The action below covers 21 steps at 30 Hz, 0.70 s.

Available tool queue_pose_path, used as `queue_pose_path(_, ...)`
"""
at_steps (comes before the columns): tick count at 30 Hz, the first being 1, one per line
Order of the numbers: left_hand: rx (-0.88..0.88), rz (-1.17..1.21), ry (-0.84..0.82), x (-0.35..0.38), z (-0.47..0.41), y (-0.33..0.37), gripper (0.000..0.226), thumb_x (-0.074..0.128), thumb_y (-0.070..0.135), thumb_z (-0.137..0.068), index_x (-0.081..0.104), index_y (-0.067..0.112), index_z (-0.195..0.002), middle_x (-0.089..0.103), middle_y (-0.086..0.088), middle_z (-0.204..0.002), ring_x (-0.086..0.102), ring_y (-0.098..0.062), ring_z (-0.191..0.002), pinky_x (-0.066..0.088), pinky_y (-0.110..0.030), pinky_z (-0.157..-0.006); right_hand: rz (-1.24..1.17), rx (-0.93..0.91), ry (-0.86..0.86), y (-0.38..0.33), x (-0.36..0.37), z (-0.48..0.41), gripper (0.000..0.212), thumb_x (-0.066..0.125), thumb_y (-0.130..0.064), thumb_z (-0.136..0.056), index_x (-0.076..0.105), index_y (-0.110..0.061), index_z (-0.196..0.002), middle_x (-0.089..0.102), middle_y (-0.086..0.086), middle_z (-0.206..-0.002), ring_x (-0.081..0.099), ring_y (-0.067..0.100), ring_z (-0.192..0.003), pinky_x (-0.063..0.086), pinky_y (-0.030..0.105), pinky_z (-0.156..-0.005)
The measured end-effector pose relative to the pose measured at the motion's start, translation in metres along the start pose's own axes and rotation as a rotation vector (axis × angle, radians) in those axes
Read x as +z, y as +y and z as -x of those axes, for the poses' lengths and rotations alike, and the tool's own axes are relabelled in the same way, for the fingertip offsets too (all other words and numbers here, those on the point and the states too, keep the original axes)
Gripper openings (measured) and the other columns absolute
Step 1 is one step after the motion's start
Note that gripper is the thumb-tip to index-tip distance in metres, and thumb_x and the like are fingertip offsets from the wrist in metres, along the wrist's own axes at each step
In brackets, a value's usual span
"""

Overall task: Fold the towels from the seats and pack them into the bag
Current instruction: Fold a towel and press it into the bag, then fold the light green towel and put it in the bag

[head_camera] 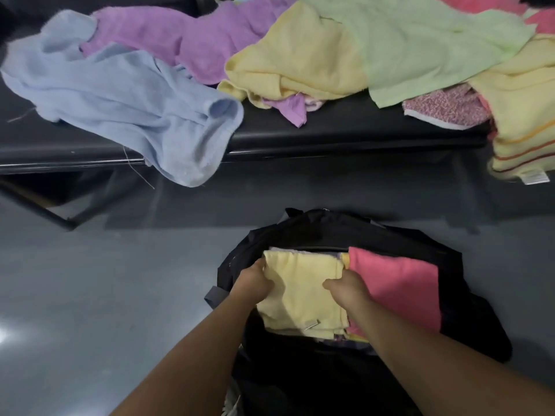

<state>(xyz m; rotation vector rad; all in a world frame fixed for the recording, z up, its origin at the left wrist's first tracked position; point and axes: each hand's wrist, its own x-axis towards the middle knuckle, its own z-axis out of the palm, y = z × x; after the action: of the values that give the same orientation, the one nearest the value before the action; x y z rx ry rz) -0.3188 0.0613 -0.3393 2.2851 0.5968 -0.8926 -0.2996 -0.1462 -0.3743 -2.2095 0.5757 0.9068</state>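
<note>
Both arms reach forward, left hand [254,284] and right hand [346,288] curled in grip on yellow towel [303,295].

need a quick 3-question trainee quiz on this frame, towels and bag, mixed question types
1. True or false: the folded pink towel lies in the bag, to the right of the folded yellow towel.
2. Which colour of towel hangs over the seat front edge at the left? A green, B blue, C purple.
3. What do the left hand and the right hand grip?
Key: 1 true. 2 B, the blue towel. 3 The folded yellow towel, one hand on each side.
</note>
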Motion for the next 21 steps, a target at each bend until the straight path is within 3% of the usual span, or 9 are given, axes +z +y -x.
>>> queue_pose_path(2,0.019,-0.081,0.014,-0.009,0.01,0.014,0.057,0.049,0.017,-0.1,0.035,0.014,-0.155,0.054,-0.012,-0.143,0.057,-0.027,-0.124,0.045,-0.027,-0.087,0.081,-0.043,0.045,-0.007,-0.015,0.008,0.041,0.06,-0.024,-0.095,0.058,-0.001,-0.13,0.066,0.008,-0.095,0.065,0.027,-0.087,0.052,0.032,-0.072)
queue_pose_path(4,0.071,-0.188,0.058,-0.023,0.019,0.032,0.034,0.051,0.018,-0.099,0.057,0.012,-0.131,0.063,-0.013,-0.125,0.062,-0.026,-0.107,0.048,-0.03,-0.082,0.168,-0.09,0.112,-0.021,-0.036,0.016,0.028,0.059,-0.024,-0.093,0.066,-0.004,-0.111,0.063,0.005,-0.079,0.064,0.027,-0.077,0.053,0.032,-0.072)
queue_pose_path(6,0.137,-0.23,0.108,-0.043,0.03,0.053,0.016,0.052,0.017,-0.097,0.061,0.006,-0.104,0.065,-0.013,-0.103,0.06,-0.026,-0.087,0.051,-0.035,-0.075,0.175,-0.146,0.142,-0.04,-0.063,0.025,0.021,0.06,-0.021,-0.089,0.069,-0.003,-0.097,0.07,0.012,-0.087,0.068,0.033,-0.087,0.052,0.031,-0.073)
queue_pose_path(7,0.168,-0.21,0.122,-0.054,0.037,0.065,0.018,0.052,0.016,-0.096,0.064,0.002,-0.101,0.067,-0.014,-0.098,0.062,-0.027,-0.084,0.053,-0.038,-0.074,0.14,-0.182,0.127,-0.051,-0.077,0.03,0.017,0.06,-0.018,-0.089,0.068,-0.003,-0.091,0.072,0.017,-0.092,0.069,0.035,-0.089,0.048,0.03,-0.07)
queue_pose_path(9,0.222,-0.114,0.143,-0.08,0.051,0.089,0.02,0.055,0.015,-0.093,0.069,0.001,-0.094,0.073,-0.014,-0.089,0.068,-0.028,-0.081,0.059,-0.039,-0.075,-0.032,-0.242,0.064,-0.076,-0.107,0.046,0.011,0.056,-0.011,-0.093,0.061,-0.007,-0.084,0.072,0.02,-0.087,0.069,0.032,-0.074,0.046,0.03,-0.06)
queue_pose_path(11,0.299,-0.07,0.199,-0.109,0.069,0.115,0.014,0.06,0.015,-0.088,0.071,0.007,-0.084,0.074,-0.01,-0.081,0.07,-0.025,-0.077,0.059,-0.035,-0.072,-0.166,-0.284,0.005,-0.099,-0.143,0.07,0.015,0.052,-0.01,-0.1,0.055,-0.013,-0.085,0.065,0.012,-0.078,0.064,0.02,-0.064,0.05,0.028,-0.054)
queue_pose_path(14,0.411,0.012,0.266,-0.146,0.091,0.155,0.013,0.061,0.011,-0.087,0.073,0.01,-0.084,0.077,-0.009,-0.083,0.074,-0.025,-0.082,0.061,-0.037,-0.082,-0.164,-0.427,0.015,-0.128,-0.199,0.099,0.01,0.054,-0.011,-0.101,0.058,-0.01,-0.092,0.066,0.01,-0.081,0.067,0.02,-0.069,0.056,0.029,-0.063)
queue_pose_path(17,0.5,0.115,0.333,-0.174,0.109,0.191,0.015,0.057,0.01,-0.092,0.07,0.009,-0.085,0.077,-0.005,-0.083,0.074,-0.019,-0.076,0.062,-0.036,-0.08,-0.195,-0.52,0.089,-0.15,-0.251,0.12,0.008,0.055,-0.011,-0.1,0.061,-0.008,-0.096,0.07,0.01,-0.086,0.07,0.021,-0.075,0.06,0.033,-0.069)
queue_pose_path(21,0.572,0.059,0.457,-0.198,0.126,0.225,0.015,0.056,0.01,-0.091,0.07,0.01,-0.095,0.077,-0.005,-0.088,0.071,-0.014,-0.078,0.055,-0.026,-0.071,-0.193,-0.591,0.259,-0.169,-0.304,0.137,0.014,0.054,-0.004,-0.096,0.066,0.0,-0.101,0.073,0.015,-0.095,0.073,0.019,-0.076,0.057,0.024,-0.054)
